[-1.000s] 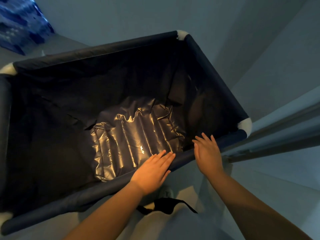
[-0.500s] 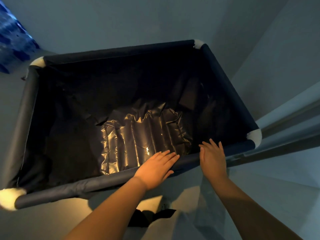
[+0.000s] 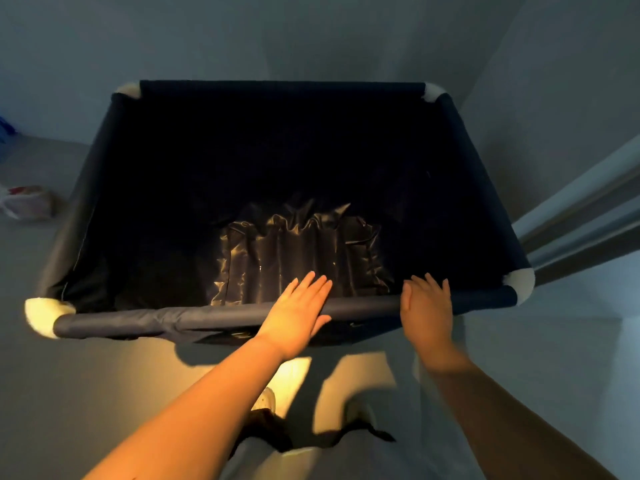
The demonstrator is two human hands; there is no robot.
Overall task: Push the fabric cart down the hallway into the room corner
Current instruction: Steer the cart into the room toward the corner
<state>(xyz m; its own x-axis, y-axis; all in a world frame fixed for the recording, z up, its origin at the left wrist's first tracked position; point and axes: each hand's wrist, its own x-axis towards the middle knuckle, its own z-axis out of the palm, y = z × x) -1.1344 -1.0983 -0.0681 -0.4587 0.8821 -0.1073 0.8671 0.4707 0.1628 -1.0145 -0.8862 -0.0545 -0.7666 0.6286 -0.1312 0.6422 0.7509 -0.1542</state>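
Observation:
The fabric cart [image 3: 145, 318] is a dark navy cloth bin on a tube frame with white corner joints, and it fills the middle of the head view. Inside, a crumpled shiny dark sheet [image 3: 294, 254] lies on its bottom. My left hand [image 3: 298, 315] rests flat on the near top rail, fingers straight and pointing forward. My right hand [image 3: 427, 306] presses on the same rail further right, palm against it, fingers spread. Neither hand curls around the rail. The cart's far rail [image 3: 280, 88] stands close to the wall ahead.
Grey walls meet in a corner [image 3: 485, 64] just beyond the cart's far right. A door frame or rail [image 3: 581, 216] runs along the right side. A small white and red bag [image 3: 27, 202] lies on the floor at the left. My feet [image 3: 266, 400] show below the cart.
The cart has swung round to square with the wall ahead, and its near left corner has come into view. Both hands stay on the near rail. The blue item at upper left has slid out of view.

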